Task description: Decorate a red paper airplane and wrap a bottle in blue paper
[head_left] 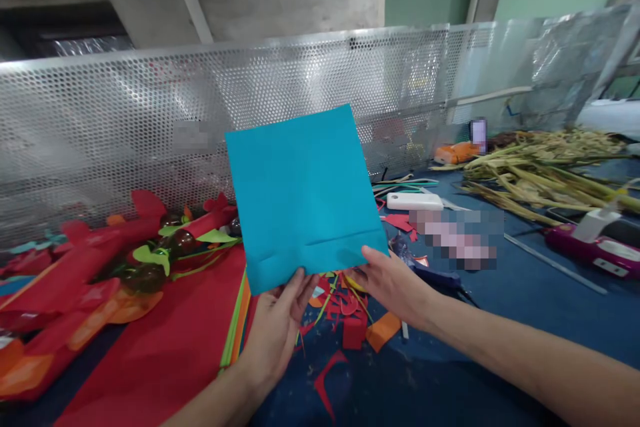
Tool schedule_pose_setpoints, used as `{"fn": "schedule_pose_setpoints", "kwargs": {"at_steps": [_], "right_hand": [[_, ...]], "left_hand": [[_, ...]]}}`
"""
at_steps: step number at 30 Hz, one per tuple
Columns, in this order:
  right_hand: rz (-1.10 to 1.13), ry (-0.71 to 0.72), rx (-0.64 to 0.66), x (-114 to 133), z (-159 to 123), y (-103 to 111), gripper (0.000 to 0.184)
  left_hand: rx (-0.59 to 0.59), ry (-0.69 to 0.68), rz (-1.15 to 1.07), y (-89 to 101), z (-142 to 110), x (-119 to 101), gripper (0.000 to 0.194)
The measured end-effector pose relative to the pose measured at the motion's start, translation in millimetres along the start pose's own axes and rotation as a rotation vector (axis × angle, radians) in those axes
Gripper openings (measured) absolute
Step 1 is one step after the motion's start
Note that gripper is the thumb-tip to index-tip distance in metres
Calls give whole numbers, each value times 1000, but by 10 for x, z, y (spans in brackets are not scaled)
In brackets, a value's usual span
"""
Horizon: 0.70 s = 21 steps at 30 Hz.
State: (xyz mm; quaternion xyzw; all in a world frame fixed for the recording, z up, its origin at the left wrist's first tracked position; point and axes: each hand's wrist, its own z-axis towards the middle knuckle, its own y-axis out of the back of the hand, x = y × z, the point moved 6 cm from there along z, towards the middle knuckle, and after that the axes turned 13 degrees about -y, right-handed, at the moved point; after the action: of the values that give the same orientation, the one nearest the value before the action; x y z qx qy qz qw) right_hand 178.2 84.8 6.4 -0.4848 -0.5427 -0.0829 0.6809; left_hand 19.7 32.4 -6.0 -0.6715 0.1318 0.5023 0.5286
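Behind the blue sheet [306, 194], perforated panel [135, 114] partly out of sight.

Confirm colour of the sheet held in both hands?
Plain blue, leaning turquoise: the sheet shows best in the head view, the only one here.

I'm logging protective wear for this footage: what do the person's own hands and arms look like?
The left hand and right hand are ungloved, with no rings showing. The visible forearms are bare, without sleeves, watch or bracelet.
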Motion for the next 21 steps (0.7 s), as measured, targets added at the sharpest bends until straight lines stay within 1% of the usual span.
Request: {"fn": "schedule_pose_setpoints", "kwargs": {"at_steps": [3,7,10,14,15,17,19,21], "right_hand": [[25,-42,47,-51,-16,-10,53],[18,-44,91,-112,-69,-82,60],[26,-27,71,-96,-94,-84,66],[119,-19,-17,-58,-94,12,63],[107,-2,-38,-55,-95,31,63],[1,46,-43,-61,-103,29,68],[-146,76,28,-96,-120,-33,79],[-253,89,134,-139,-150,-103,94]], "left_hand": [[-40,11,-14,-14,-49,-4,34],[-73,28,-21,-20,-96,-1,26],[-86,35,-23,-24,-102,-21,27],[-98,17,-19,-21,-96,-58,30],[-99,15,-16,-17,-101,-55,30],[-95,26,-6,-4,-126,-22,27],[-85,48,8,11,-158,20,26],[-73,55,25,18,-179,30,24]]}}
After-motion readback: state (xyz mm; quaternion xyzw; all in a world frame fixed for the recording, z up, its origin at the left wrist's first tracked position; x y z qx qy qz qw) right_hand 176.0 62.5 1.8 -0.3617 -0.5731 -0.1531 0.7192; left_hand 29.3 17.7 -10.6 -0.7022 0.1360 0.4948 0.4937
